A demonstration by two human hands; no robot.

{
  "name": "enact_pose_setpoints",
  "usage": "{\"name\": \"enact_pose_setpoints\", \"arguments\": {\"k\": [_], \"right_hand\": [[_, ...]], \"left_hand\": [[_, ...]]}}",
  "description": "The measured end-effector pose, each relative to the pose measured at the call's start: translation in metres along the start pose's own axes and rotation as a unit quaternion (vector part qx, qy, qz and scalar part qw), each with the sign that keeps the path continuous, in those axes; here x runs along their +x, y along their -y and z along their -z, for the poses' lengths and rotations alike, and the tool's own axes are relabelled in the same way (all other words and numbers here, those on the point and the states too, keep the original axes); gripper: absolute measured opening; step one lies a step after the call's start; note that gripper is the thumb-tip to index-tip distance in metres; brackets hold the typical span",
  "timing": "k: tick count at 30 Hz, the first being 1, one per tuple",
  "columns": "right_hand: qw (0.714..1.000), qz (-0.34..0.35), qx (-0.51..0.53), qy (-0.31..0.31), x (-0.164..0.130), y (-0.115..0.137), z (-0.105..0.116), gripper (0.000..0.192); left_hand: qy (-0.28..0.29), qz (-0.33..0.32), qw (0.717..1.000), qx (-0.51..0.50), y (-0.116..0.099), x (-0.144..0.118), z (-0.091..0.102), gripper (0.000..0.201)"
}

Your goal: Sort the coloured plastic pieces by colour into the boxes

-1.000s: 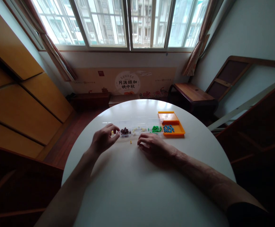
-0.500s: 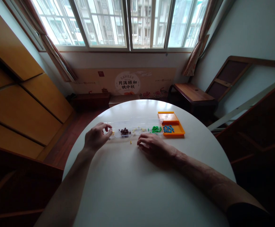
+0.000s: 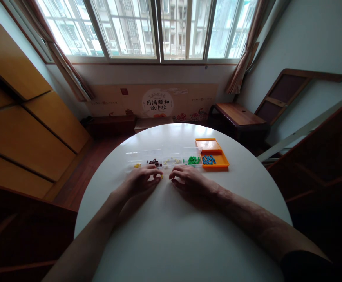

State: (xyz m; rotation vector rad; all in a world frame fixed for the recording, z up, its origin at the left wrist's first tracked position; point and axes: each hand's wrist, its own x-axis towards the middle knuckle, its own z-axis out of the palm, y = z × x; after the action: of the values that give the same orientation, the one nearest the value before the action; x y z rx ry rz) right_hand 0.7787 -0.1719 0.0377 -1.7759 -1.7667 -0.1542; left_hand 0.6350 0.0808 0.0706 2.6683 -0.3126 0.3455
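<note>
Near the middle of the frame: my two hands sit close together on the white round surface (image 3: 171, 235), just below a row of small containers.
Change: a second ago my left hand (image 3: 140, 181) was up at the left end of the clear trays (image 3: 147, 156); half a second ago it was opening over the leftmost one. Now it has come back down and right, to the loose yellow bead (image 3: 161, 177).
Meaning: I judge one piece was dropped off in the left tray, where yellow bits (image 3: 137, 165) lie, and the bead on the surface is the next one being collected.
Left hand pose: palm down, forearm running in from the lower left, fingers extended rightward with the fingertips touching or just beside the bead. I cannot tell whether it is pinched yet; the hand looks loosely open.
Right hand pose: my right hand (image 3: 188, 181) has barely moved across all three pictures. It lies flat, palm down, fingers loosely curled and pointing left, holding nothing I can see.
Containers: dark beads (image 3: 154, 161), pale beads (image 3: 172, 160) and green beads (image 3: 192, 159) sit in the clear trays; blue beads (image 3: 209, 159) lie in the orange tray (image 3: 218, 150) at the right end.
</note>
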Motion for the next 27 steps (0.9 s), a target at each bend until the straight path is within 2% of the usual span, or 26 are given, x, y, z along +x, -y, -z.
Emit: {"name": "enact_pose_setpoints", "arguments": {"k": [10,14,18,22,27], "right_hand": [[1.0,0.005,0.002,0.001,-0.001,-0.002,0.0,0.007],[1.0,0.005,0.003,0.003,0.0,-0.001,0.0,0.008],[1.0,0.003,0.005,0.005,0.0,0.001,0.002,0.008],[1.0,-0.003,-0.001,0.002,0.001,0.002,0.002,0.007],[1.0,-0.002,0.004,0.009,0.001,0.001,0.002,0.008]], "left_hand": [[-0.001,0.0,1.0,0.004,0.006,0.0,-0.008,0.017],[-0.011,0.005,1.0,0.021,0.002,0.0,-0.001,0.018],[-0.055,0.064,0.995,0.06,0.005,-0.003,0.02,0.021],[-0.13,0.169,0.97,0.116,0.016,-0.008,0.038,0.019],[-0.139,0.25,0.948,0.139,0.022,-0.01,0.046,0.016]]}}
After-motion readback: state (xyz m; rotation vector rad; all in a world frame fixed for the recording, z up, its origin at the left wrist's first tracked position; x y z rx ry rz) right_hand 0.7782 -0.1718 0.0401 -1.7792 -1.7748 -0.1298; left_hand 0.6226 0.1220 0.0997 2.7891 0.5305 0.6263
